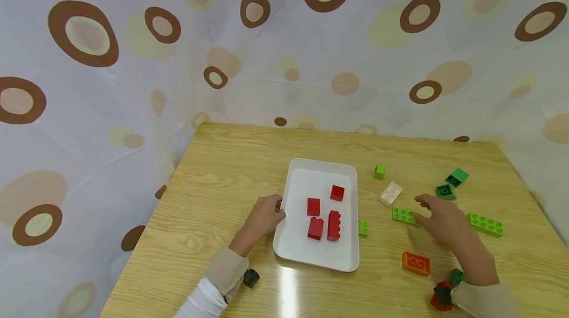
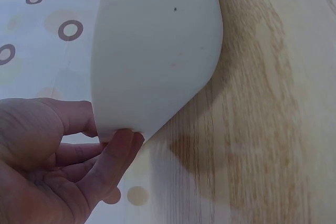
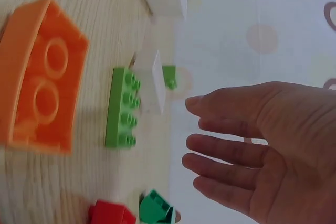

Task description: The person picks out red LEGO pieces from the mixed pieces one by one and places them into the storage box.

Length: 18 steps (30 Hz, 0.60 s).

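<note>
The left hand (image 1: pixel 261 217) pinches the rim of a white tray (image 1: pixel 320 255), 4 red toy bricks (image 1: pixel 313 207) beyond its fingertips; the right hand (image 1: pixel 446 219), fingers loosely spread, empty, hovers near a lime-green brick (image 1: pixel 403 216). Both tray and brick look light, stiff, best held by rim and sides.

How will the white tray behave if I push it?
The white tray looks thin-walled, so probably light and slightly flexible. Its broad, low shape suggests sliding rather than tipping. The red bricks lie apart inside, so they may shift.

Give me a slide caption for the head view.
Left hand grips a white tray holding four red bricks; right hand hovers near a lime-green brick.
</note>
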Each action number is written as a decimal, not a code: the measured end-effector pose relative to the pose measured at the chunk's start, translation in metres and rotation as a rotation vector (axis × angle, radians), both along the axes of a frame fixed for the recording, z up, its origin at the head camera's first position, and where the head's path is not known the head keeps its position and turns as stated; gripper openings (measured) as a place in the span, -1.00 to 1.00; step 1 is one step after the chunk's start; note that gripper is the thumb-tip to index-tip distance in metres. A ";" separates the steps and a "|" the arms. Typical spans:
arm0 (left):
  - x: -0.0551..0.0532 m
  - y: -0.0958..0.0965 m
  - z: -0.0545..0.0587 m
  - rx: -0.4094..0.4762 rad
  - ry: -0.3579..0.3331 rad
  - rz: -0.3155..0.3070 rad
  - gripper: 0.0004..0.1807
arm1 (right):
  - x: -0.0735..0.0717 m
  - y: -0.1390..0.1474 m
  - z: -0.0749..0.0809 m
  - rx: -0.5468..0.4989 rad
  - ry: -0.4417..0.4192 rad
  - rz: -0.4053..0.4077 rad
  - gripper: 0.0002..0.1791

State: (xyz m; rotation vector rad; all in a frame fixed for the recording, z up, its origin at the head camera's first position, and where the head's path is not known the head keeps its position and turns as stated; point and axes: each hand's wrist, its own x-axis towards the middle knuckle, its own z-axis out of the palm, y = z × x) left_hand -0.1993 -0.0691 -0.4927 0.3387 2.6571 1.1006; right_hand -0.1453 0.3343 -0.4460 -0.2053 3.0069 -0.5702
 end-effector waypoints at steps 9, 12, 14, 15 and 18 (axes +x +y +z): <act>0.001 0.000 0.001 -0.018 -0.012 0.012 -0.70 | 0.008 0.029 -0.011 0.040 -0.133 -0.062 -0.44; 0.002 0.000 0.001 -0.023 -0.011 0.008 -0.69 | 0.011 0.038 -0.016 0.052 -0.161 -0.085 -0.41; 0.002 0.000 0.000 -0.022 -0.008 0.006 -0.69 | 0.013 0.042 -0.019 0.054 -0.177 -0.108 -0.39; 0.002 0.000 0.000 -0.020 -0.007 0.004 -0.69 | 0.014 0.044 -0.021 0.059 -0.190 -0.116 -0.38; 0.001 0.000 -0.001 -0.015 0.000 0.000 -0.69 | 0.016 0.049 -0.024 0.074 -0.241 -0.134 -0.34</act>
